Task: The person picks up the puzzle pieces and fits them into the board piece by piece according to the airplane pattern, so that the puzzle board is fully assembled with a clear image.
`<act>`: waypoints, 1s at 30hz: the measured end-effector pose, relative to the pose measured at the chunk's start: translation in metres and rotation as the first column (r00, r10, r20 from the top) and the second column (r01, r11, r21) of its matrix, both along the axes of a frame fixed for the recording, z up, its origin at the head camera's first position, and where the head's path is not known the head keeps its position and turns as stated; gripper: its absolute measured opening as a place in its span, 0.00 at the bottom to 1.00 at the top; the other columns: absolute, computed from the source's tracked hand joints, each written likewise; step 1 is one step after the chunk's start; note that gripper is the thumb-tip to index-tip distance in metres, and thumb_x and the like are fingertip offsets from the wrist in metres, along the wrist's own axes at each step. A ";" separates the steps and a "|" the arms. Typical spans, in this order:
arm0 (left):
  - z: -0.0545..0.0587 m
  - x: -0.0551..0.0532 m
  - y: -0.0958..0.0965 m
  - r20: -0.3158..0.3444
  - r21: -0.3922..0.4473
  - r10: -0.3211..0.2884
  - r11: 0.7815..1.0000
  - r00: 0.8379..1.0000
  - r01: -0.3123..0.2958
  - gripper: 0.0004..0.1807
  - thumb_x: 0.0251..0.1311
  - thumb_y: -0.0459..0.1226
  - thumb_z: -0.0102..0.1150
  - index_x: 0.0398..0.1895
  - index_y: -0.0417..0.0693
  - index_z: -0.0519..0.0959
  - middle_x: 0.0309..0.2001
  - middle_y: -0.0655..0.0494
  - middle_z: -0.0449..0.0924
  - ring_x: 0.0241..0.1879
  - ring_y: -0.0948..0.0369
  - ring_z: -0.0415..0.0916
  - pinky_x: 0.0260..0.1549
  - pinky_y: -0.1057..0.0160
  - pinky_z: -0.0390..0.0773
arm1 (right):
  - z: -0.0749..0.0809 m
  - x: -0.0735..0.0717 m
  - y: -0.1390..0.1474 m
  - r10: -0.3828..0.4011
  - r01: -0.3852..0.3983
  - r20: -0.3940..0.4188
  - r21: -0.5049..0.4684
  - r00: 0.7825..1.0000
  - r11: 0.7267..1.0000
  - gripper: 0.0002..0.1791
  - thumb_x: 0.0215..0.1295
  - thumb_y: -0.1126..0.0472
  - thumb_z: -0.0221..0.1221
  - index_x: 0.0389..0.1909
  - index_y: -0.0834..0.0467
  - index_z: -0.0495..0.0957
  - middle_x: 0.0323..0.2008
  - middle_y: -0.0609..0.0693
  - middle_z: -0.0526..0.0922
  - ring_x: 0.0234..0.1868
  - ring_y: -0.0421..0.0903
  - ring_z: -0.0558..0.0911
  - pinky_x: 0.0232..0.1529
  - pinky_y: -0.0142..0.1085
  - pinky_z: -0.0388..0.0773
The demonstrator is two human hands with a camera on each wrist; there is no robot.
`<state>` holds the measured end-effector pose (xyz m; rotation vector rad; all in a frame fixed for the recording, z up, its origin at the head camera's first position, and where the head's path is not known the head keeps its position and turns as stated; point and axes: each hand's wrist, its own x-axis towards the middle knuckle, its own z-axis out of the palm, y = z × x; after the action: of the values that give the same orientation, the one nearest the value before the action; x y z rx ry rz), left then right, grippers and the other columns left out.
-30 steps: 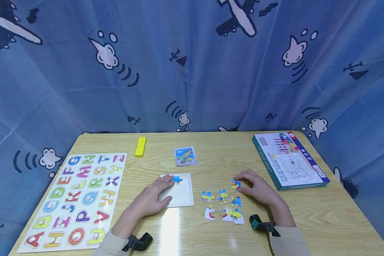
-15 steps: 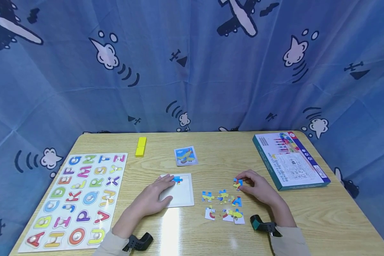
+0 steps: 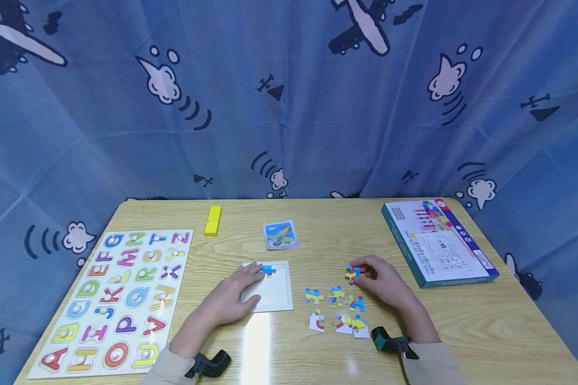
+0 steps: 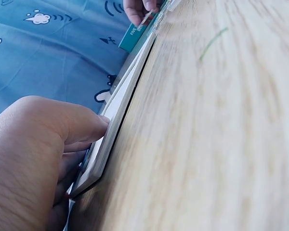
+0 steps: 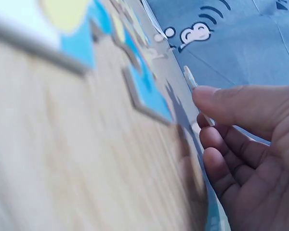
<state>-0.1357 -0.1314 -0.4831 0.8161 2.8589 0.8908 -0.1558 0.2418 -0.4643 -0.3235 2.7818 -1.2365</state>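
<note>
In the head view my left hand (image 3: 233,294) lies across the left side of a white square puzzle tray (image 3: 274,297), fingers spread over it. One blue jigsaw piece (image 3: 268,270) sits at the tray's upper edge, right by those fingertips. My right hand (image 3: 381,280) pinches a blue, red and yellow jigsaw piece (image 3: 352,273) between thumb and fingers. From the right wrist, the held piece (image 5: 189,77) shows edge-on, raised off the table with a shadow beneath. Several loose pieces, among them a blue and yellow one (image 3: 313,295), lie between the tray and this hand.
Behind the tray lies a picture card (image 3: 280,235) of a yellow airplane. A letter board (image 3: 139,315) covers the table's left, with yellow blocks (image 3: 212,221) near its top corner. A flat game box (image 3: 438,243) occupies the back right. A blue curtain (image 3: 289,107) hangs behind.
The right hand has shifted slightly left with its jigsaw piece, which has turned a little in the fingers. The left hand stays on the tray.
</note>
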 end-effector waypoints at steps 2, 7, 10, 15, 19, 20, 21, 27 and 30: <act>0.000 0.000 0.000 0.001 0.000 0.000 1.000 1.000 0.000 0.26 0.59 0.42 0.59 0.62 0.46 0.73 0.68 0.55 0.65 0.70 0.57 0.58 0.71 0.55 0.57 | 0.001 0.000 -0.004 0.011 -0.011 0.001 -0.003 1.000 1.000 0.14 0.59 0.64 0.63 0.47 0.59 0.79 0.43 0.51 0.79 0.41 0.45 0.76 0.41 0.28 0.77; 0.000 0.001 0.000 0.002 -0.005 0.005 1.000 1.000 -0.005 0.26 0.59 0.43 0.59 0.62 0.47 0.73 0.69 0.56 0.65 0.71 0.57 0.57 0.71 0.55 0.58 | 0.004 0.000 -0.015 0.060 -0.060 -0.026 -0.001 0.998 0.998 0.14 0.60 0.64 0.62 0.48 0.58 0.79 0.44 0.51 0.80 0.42 0.45 0.77 0.43 0.31 0.79; 0.000 0.002 -0.001 0.002 -0.005 0.012 1.000 1.000 -0.012 0.26 0.59 0.42 0.59 0.62 0.48 0.73 0.69 0.56 0.65 0.71 0.57 0.57 0.71 0.54 0.58 | 0.008 0.000 -0.023 0.097 -0.097 -0.051 0.004 0.994 0.995 0.14 0.61 0.64 0.62 0.49 0.58 0.80 0.45 0.51 0.80 0.42 0.45 0.78 0.44 0.34 0.80; 0.000 0.002 -0.003 -0.003 -0.005 0.015 1.000 1.000 -0.015 0.26 0.59 0.42 0.59 0.62 0.47 0.73 0.68 0.56 0.65 0.70 0.57 0.58 0.70 0.54 0.58 | 0.015 0.003 -0.037 0.149 -0.148 -0.069 0.016 0.986 0.989 0.15 0.63 0.64 0.60 0.50 0.59 0.79 0.48 0.52 0.79 0.45 0.47 0.79 0.48 0.39 0.81; -0.001 0.002 -0.003 -0.004 -0.004 0.009 1.000 1.000 -0.009 0.26 0.59 0.42 0.58 0.62 0.47 0.73 0.69 0.56 0.65 0.70 0.57 0.58 0.71 0.54 0.58 | 0.019 0.005 -0.052 0.191 -0.191 -0.072 0.008 0.979 0.982 0.15 0.63 0.64 0.59 0.51 0.60 0.79 0.49 0.53 0.78 0.46 0.49 0.79 0.49 0.43 0.82; -0.001 0.001 -0.003 -0.004 -0.003 0.007 1.000 1.000 -0.007 0.26 0.59 0.42 0.58 0.62 0.47 0.73 0.69 0.56 0.65 0.71 0.57 0.57 0.71 0.54 0.58 | 0.019 0.005 -0.056 0.200 -0.201 -0.069 0.002 0.977 0.980 0.15 0.63 0.64 0.59 0.51 0.60 0.78 0.49 0.53 0.78 0.47 0.50 0.80 0.50 0.43 0.82; -0.001 0.001 -0.003 -0.005 -0.004 0.005 1.000 1.000 -0.005 0.26 0.59 0.42 0.58 0.62 0.47 0.73 0.69 0.56 0.65 0.71 0.57 0.57 0.71 0.54 0.58 | 0.020 0.005 -0.060 0.210 -0.211 -0.064 -0.004 0.976 0.978 0.15 0.63 0.64 0.59 0.51 0.60 0.78 0.49 0.53 0.78 0.47 0.50 0.80 0.50 0.44 0.82; -0.003 0.000 -0.001 -0.010 -0.004 -0.002 1.000 1.000 0.002 0.27 0.59 0.43 0.58 0.62 0.48 0.73 0.69 0.56 0.64 0.71 0.58 0.57 0.71 0.55 0.58 | 0.020 -0.001 -0.088 0.241 -0.241 -0.029 0.009 0.970 0.971 0.14 0.63 0.63 0.60 0.50 0.58 0.79 0.47 0.49 0.79 0.49 0.48 0.79 0.52 0.44 0.81; -0.002 0.000 -0.001 -0.011 -0.007 -0.003 1.000 1.000 0.003 0.26 0.59 0.43 0.58 0.62 0.48 0.73 0.69 0.56 0.65 0.71 0.57 0.57 0.71 0.55 0.58 | 0.022 -0.007 -0.103 0.241 -0.241 -0.009 0.045 0.970 0.970 0.14 0.62 0.62 0.61 0.49 0.56 0.80 0.47 0.47 0.79 0.49 0.46 0.78 0.53 0.43 0.80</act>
<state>-0.1359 -0.1323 -0.4854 0.8270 2.8678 0.8775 -0.1626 0.1386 -0.4425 -0.6472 2.6764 -1.1190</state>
